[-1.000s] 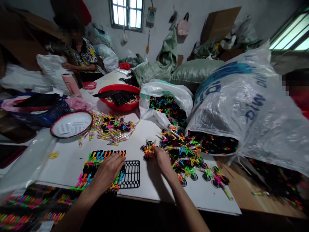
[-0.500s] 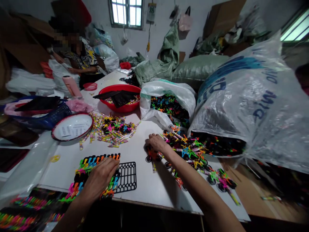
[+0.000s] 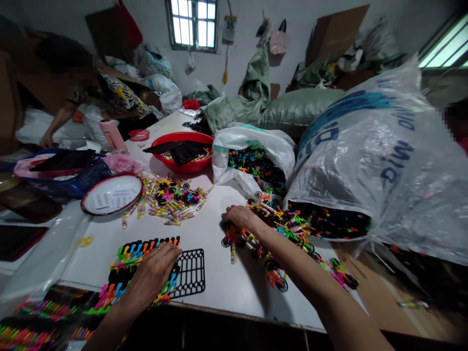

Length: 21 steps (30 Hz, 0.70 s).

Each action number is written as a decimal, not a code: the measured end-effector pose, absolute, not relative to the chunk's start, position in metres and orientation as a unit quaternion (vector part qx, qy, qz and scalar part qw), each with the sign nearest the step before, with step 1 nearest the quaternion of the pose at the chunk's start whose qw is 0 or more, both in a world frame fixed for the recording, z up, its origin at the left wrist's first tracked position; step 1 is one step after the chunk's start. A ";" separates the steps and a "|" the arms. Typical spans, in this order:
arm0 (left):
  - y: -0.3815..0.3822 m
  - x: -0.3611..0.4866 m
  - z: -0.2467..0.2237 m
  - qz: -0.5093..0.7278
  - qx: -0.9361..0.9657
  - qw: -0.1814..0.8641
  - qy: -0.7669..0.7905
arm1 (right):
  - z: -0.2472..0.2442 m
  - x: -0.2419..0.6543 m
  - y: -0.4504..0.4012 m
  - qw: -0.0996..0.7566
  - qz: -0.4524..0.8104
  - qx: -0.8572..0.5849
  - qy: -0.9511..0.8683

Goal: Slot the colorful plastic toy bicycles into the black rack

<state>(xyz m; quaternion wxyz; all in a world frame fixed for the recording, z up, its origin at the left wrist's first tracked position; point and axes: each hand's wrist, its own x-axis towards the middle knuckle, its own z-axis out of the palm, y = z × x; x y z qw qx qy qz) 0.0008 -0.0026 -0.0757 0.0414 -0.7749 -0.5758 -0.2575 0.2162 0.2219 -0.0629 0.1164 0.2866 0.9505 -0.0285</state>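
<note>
My left hand (image 3: 155, 270), fingers bent and held together, lies over rows of colourful toy bicycles (image 3: 141, 247) set in a black plastic grid rack (image 3: 193, 273). The rack's bare right end shows past my fingertips. Farther right, my right hand (image 3: 239, 218) reaches into the near left edge of a loose pile of toy bicycles with small printed candy tubes (image 3: 281, 226). Its fingers curl down around an orange-and-black toy bicycle (image 3: 232, 234), partly hidden under the palm. A single candy tube (image 3: 233, 254) lies just below that hand.
Candy tubes (image 3: 171, 207) and toy bicycles lie mid-table. Behind are a red basin (image 3: 199, 165), an enamel bowl (image 3: 111, 192) and an open white bag (image 3: 223, 161). A large clear sack (image 3: 347, 161) bulges at right. A person (image 3: 120, 92) sits at far left.
My right hand stays at the pile's edge, where some bicycles have shifted towards the table's front. My left hand stays on the rack. The person at far left has leaned over, one arm lowered.
</note>
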 end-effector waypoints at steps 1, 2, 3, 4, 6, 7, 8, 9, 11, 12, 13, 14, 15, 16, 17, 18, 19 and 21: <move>-0.003 0.000 -0.077 -0.264 -0.777 0.035 -0.571 | -0.059 0.220 0.224 0.108 -0.034 0.288 0.951; -0.003 -0.001 -0.077 -0.269 -0.777 0.027 -0.568 | -0.056 0.224 0.226 0.095 -0.038 0.291 0.951; -0.003 -0.001 -0.078 -0.271 -0.776 0.016 -0.568 | -0.053 0.228 0.227 0.079 -0.039 0.299 0.950; -0.002 -0.001 -0.078 -0.273 -0.775 0.006 -0.570 | -0.050 0.231 0.226 0.061 -0.038 0.310 0.948; -0.001 -0.001 -0.079 -0.277 -0.772 -0.005 -0.572 | -0.049 0.237 0.220 0.021 -0.035 0.340 0.939; -0.001 -0.001 -0.078 -0.280 -0.770 -0.007 -0.573 | -0.050 0.238 0.216 0.002 -0.037 0.356 0.934; 0.000 0.000 -0.078 -0.283 -0.770 -0.007 -0.572 | -0.052 0.238 0.210 -0.016 -0.040 0.371 0.928; 0.000 0.000 -0.077 -0.286 -0.769 -0.007 -0.572 | -0.055 0.238 0.205 -0.032 -0.047 0.385 0.921; 0.000 0.001 -0.077 -0.286 -0.766 -0.006 -0.576 | -0.063 0.237 0.194 -0.055 -0.059 0.406 0.910; 0.000 0.001 -0.077 -0.285 -0.764 -0.008 -0.578 | -0.066 0.236 0.188 -0.066 -0.071 0.414 0.905; 0.000 0.001 -0.076 -0.285 -0.763 -0.010 -0.580 | -0.070 0.235 0.183 -0.084 -0.099 0.421 0.898; 0.000 0.001 -0.076 -0.285 -0.762 -0.014 -0.582 | -0.073 0.234 0.177 -0.110 -0.143 0.426 0.887; 0.000 0.001 -0.075 -0.284 -0.760 -0.020 -0.584 | -0.075 0.233 0.170 -0.147 -0.197 0.429 0.870; 0.000 0.001 -0.074 -0.283 -0.758 -0.026 -0.587 | -0.078 0.231 0.163 -0.192 -0.252 0.430 0.846; 0.000 0.001 -0.072 -0.279 -0.756 -0.032 -0.591 | -0.080 0.229 0.154 -0.236 -0.301 0.429 0.819; 0.001 0.001 -0.071 -0.273 -0.752 -0.040 -0.598 | -0.084 0.226 0.145 -0.273 -0.336 0.426 0.794; 0.001 0.002 -0.069 -0.265 -0.748 -0.047 -0.607 | -0.087 0.223 0.135 -0.291 -0.355 0.422 0.782; 0.002 0.003 -0.066 -0.244 -0.739 -0.056 -0.626 | -0.096 0.214 0.117 -0.282 -0.376 0.423 0.775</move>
